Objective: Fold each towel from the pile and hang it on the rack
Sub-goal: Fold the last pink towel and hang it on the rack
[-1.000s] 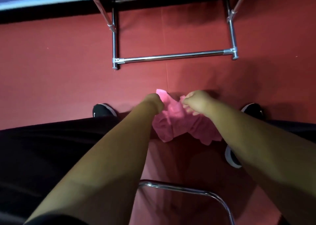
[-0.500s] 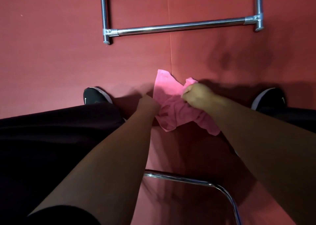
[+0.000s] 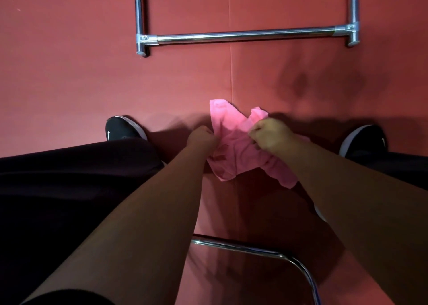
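well, one crumpled pink cloth towel [image 3: 234, 151] bunches between my two hands; left hand [image 3: 202, 137] and right hand [image 3: 271, 138] each pinch it with curled fingers.

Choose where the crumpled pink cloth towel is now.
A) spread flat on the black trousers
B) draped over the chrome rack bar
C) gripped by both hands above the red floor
C: the left hand and right hand both grip the crumpled pink cloth towel, which hangs apart from the chrome metal rack bar.
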### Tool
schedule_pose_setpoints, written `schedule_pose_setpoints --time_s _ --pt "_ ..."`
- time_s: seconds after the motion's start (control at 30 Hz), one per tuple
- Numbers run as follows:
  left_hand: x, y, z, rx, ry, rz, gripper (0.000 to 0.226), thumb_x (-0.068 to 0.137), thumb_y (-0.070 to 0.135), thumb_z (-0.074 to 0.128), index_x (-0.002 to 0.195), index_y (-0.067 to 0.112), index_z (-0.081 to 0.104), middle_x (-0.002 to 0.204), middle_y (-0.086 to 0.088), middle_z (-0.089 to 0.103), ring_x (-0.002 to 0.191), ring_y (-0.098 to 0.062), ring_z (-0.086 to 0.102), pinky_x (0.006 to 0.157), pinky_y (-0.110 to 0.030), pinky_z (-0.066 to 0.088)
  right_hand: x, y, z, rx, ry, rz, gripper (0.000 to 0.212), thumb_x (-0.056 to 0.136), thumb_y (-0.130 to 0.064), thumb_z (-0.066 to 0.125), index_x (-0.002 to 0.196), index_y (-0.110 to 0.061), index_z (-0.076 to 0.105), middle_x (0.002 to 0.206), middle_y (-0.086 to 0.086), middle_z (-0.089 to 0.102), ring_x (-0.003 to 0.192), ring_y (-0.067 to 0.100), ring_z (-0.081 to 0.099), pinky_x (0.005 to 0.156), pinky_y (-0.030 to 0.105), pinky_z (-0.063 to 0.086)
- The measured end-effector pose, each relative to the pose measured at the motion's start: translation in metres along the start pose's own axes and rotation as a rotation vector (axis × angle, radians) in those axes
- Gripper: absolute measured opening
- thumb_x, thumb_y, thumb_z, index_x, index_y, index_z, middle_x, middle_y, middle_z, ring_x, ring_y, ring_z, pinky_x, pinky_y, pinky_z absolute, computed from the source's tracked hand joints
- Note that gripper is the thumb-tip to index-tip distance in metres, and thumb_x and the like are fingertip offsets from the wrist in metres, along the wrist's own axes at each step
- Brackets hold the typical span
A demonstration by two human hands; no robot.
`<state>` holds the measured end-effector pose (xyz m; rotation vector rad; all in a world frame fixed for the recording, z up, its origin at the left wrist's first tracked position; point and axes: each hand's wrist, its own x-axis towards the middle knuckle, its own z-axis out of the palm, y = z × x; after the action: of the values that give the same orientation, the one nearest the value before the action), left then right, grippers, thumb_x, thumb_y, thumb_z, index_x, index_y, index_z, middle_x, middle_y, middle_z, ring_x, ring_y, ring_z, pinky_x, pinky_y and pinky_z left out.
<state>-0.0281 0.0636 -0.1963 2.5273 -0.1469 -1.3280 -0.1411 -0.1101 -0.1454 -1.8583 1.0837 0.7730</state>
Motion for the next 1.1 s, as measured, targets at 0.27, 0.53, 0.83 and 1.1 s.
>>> schedule_pose_setpoints --time_s 0.27,0.53,0.83,1.1 --pt "0.001 0.043 -0.019 -0.372 0.098 0.120 0.020 0.094 0.010 0.075 0.104 0.023 0.063 0.094 0.004 0.069 0.088 -0.014 0.064 0.096 -0.032 0.057 -0.006 -0.028 -0.021 -0.092 0.148 -0.095 0.028 0.101 -0.015 0.058 0.120 -0.009 0.078 0.126 0.017 0.077 0.122 0.035 0.070 0.104 0.040 0.055" --pt "-0.039 0.107 -0.064 -0.607 0.093 0.379 0.041 0.096 -0.017 0.052 0.099 0.023 0.060 0.085 0.006 0.061 0.083 -0.014 0.058 0.087 -0.028 0.048 -0.035 -0.059 -0.058 0.222 0.297 -0.129 0.034 0.097 -0.014 0.065 0.130 -0.019 0.071 0.128 0.009 0.076 0.120 0.029 0.071 0.105 0.036 0.054" --pt "-0.166 0.166 -0.143 -0.500 0.018 0.766 0.041 0.099 -0.017 0.051 0.134 0.001 0.061 0.083 0.003 0.061 0.061 0.004 0.058 0.062 -0.012 0.048 -0.123 -0.061 -0.124 0.665 0.344 -0.274 0.091 0.090 0.005 0.073 0.167 -0.023 0.033 0.133 0.005 0.056 0.113 0.020 0.062 0.096 0.035 0.054" --pt "-0.284 0.198 -0.218 -0.385 -0.033 0.972 0.049 0.093 -0.026 0.045 0.128 0.006 0.060 0.084 -0.002 0.064 0.066 -0.006 0.061 0.065 -0.018 0.049 -0.214 -0.092 -0.186 0.587 0.294 -0.566 0.095 0.083 0.009 0.079 0.161 -0.031 0.042 0.155 0.019 0.051 0.141 0.017 0.051 0.107 0.032 0.049"
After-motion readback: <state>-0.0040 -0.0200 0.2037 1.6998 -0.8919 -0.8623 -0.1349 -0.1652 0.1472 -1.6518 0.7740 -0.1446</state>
